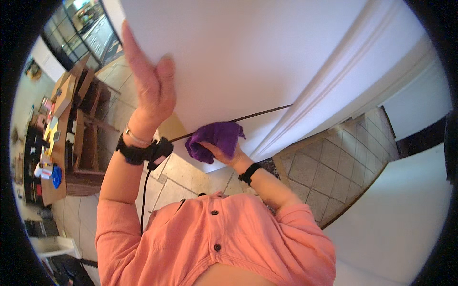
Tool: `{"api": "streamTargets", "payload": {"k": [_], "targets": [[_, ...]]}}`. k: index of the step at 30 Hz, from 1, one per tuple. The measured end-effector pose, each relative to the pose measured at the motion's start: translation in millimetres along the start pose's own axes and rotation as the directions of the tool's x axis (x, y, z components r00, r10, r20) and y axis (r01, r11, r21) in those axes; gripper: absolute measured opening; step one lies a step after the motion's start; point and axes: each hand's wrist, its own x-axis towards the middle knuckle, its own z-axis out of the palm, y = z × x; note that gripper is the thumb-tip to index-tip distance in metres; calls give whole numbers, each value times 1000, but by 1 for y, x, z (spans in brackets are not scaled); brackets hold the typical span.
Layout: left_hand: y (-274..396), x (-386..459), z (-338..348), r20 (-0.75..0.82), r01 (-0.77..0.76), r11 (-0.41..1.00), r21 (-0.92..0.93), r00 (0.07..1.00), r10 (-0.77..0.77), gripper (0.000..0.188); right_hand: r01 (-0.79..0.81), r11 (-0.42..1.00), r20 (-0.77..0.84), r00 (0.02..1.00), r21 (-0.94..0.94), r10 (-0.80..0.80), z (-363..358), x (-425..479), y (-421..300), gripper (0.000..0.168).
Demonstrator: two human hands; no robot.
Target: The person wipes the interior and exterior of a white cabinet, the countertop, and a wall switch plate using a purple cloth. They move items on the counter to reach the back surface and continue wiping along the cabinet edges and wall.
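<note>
A large white upright panel (243,60) stands before me, crossed low down by a narrow dark seam (263,112). At the panel's left edge is my left hand (152,85), raised with fingers extended and nothing visible in it; whether the palm touches the panel cannot be told. My right hand (225,153) holds a bunched purple cloth (218,137) over the seam, against or close to the white surface below it. The cloth covers part of the fingers. A black device with a cable (159,153) is strapped at my left wrist.
On the left, a long wooden table (55,186) bears several items, including a blue object (57,177), with wooden chairs (87,143) beside it. Tiled floor (322,164) runs below. Another white surface (397,214) lies at the right, and a glass-paned door (77,32) stands at the upper left.
</note>
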Motion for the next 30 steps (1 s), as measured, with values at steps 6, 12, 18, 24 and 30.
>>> {"api": "streamTargets", "payload": {"k": [6, 12, 18, 24, 30], "targets": [[-1, -4, 5, -121, 24, 999, 38, 992, -19, 65, -101, 881, -502, 849, -462, -166, -68, 39, 49, 62], [-8, -7, -4, -138, -85, 953, 290, 982, 129, 62, -170, 985, -543, 824, 40, 164, -44, 54, 55, 60], [11, 2, -4, -122, -164, 879, 447, 963, 241, 55, -456, 802, -234, 889, -386, 393, 2, -61, 57, 60], [10, -2, -7, -162, -128, 908, 398, 965, 207, 43, -319, 840, -813, 540, -438, -219, -107, -22, 18, 46], [11, -10, -14, -97, -81, 901, 427, 986, 134, 42, -252, 915, -844, 515, -315, -148, -193, 16, 29, 53]]}}
